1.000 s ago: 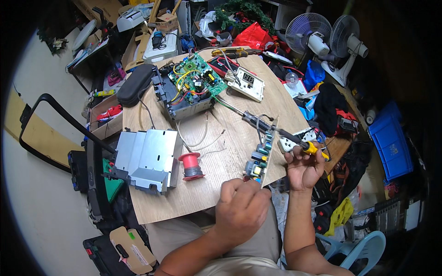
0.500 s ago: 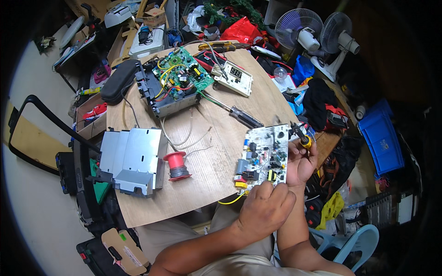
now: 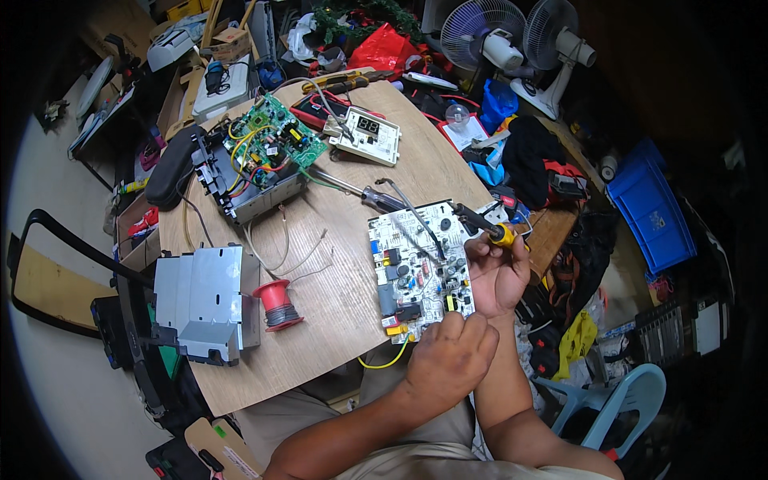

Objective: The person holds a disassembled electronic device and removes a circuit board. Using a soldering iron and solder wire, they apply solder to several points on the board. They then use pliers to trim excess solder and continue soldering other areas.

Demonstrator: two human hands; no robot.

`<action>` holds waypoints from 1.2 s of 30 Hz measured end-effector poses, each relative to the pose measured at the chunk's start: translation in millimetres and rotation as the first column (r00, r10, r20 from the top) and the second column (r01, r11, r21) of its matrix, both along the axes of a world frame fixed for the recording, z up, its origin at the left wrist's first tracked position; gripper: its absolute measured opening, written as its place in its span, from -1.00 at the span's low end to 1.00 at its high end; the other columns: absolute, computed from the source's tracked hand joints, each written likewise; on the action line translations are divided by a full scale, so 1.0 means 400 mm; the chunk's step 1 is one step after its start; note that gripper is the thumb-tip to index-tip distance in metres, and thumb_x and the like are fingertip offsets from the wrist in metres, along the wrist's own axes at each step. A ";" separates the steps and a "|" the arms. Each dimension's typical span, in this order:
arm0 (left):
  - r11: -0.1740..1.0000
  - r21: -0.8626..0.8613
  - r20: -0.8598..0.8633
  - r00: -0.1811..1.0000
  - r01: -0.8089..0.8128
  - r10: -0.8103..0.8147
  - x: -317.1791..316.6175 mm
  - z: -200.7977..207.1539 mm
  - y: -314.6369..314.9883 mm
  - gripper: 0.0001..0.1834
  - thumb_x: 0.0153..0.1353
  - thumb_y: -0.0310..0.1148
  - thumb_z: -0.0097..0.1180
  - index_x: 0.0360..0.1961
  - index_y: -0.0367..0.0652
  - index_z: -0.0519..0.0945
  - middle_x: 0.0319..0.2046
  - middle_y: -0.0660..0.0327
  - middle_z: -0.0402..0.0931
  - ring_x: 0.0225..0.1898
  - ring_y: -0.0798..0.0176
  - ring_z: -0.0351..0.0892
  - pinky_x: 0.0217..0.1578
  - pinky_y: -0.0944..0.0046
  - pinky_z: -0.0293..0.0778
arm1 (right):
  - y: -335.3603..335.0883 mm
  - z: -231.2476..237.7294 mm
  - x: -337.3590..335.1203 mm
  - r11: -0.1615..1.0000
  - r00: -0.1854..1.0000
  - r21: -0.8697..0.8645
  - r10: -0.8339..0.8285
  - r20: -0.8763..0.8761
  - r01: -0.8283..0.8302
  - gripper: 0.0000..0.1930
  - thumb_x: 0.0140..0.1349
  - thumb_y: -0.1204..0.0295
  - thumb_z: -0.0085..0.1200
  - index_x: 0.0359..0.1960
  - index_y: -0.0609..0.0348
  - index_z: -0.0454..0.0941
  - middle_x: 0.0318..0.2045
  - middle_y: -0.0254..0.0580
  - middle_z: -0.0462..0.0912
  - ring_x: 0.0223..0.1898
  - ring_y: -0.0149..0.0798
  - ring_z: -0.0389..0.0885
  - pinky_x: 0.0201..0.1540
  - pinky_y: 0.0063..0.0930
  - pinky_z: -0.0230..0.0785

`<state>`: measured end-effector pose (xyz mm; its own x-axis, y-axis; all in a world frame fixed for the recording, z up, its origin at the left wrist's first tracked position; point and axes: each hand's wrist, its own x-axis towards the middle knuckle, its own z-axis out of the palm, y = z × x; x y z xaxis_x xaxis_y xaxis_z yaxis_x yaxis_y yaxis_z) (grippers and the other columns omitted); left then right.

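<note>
A white circuit board (image 3: pixel 424 276) crowded with components is held tilted above the table's near right side. My left hand (image 3: pixel 452 360) is closed at the board's near edge, next to a yellow wire (image 3: pixel 382 366). Beside the right edge, my right hand (image 3: pixel 500 276) is turned palm up, its fingers closed around a tool with a black and yellow handle (image 3: pixel 502 234). That tool leans toward the board's far right corner; I cannot make out its tip. A dark cable (image 3: pixel 412 210) sticks up from the board's face. Beyond the board lies a screwdriver (image 3: pixel 382 199).
A green circuit board (image 3: pixel 276 132) sits in an opened housing at the back left. Nearby are a display panel (image 3: pixel 368 138), a bent metal cover (image 3: pixel 200 296) and a red wire spool (image 3: pixel 278 304). Fans (image 3: pixel 480 36) and a blue bin (image 3: pixel 652 208) stand beyond the wooden table (image 3: pixel 344 232).
The whole view has shifted, so the table sits further left. The board's face is turned more toward me, and the dark cable on it now shows clearly. The tool in my right hand tilts further left.
</note>
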<state>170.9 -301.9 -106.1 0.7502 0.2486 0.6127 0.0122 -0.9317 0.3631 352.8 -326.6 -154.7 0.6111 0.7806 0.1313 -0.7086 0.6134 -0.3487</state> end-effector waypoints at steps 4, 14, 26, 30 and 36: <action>1.000 0.010 0.011 1.000 -0.007 0.007 0.006 -0.005 -0.002 -0.87 0.03 -0.36 0.19 -0.37 -0.05 0.51 -0.38 0.23 0.31 -0.31 0.18 0.38 -0.41 0.25 0.40 | -0.002 -0.002 0.000 1.000 1.000 0.003 0.000 -0.021 0.000 -0.76 0.45 0.10 0.15 0.03 -0.17 0.62 -0.38 -0.39 0.59 -0.12 -0.21 0.54 -0.03 -0.05 0.53; 0.994 -0.097 0.129 0.990 -0.050 0.063 -0.041 0.022 0.040 -0.70 -0.07 -0.47 0.32 -0.22 -0.05 0.70 -0.43 0.33 0.38 -0.38 0.24 0.40 -0.40 0.23 0.34 | -0.001 0.003 -0.013 0.999 1.000 -0.031 -0.016 0.024 0.017 -0.75 0.42 0.10 0.15 0.00 -0.15 0.63 -0.39 -0.40 0.57 -0.21 -0.25 0.54 0.04 0.18 0.65; 0.975 -0.200 0.267 0.952 -0.099 0.151 -0.137 0.037 0.091 -0.67 -0.19 -0.54 0.48 -0.32 -0.03 0.75 -0.50 0.37 0.42 -0.46 0.29 0.44 -0.37 0.25 0.30 | -0.051 0.034 -0.035 0.921 0.923 -0.149 -0.328 0.200 0.359 -0.78 0.42 0.14 0.08 -0.08 -0.05 0.53 -0.57 -0.42 0.48 -0.43 -0.33 0.66 -0.14 0.17 0.77; 0.953 -0.287 0.305 0.934 -0.097 0.187 -0.159 0.029 0.097 -0.66 -0.23 -0.57 0.48 -0.34 -0.01 0.76 -0.50 0.36 0.44 -0.49 0.27 0.43 -0.40 0.24 0.32 | -0.044 0.033 -0.044 0.849 0.883 -0.275 -0.380 0.275 0.451 -0.81 0.41 0.21 0.06 -0.12 0.01 0.51 -0.47 -0.34 0.49 -0.42 -0.36 0.61 -0.16 0.10 0.77; 0.929 -0.356 0.310 0.924 -0.105 0.223 -0.194 0.019 0.101 -0.67 -0.24 -0.61 0.45 -0.38 -0.01 0.74 -0.49 0.36 0.46 -0.48 0.25 0.43 -0.44 0.26 0.32 | -0.024 0.023 -0.053 0.907 0.880 -0.180 -0.294 0.372 0.380 -0.81 0.34 0.32 0.12 -0.12 0.12 0.49 -0.35 -0.28 0.50 -0.42 -0.45 0.39 -0.20 -0.39 0.53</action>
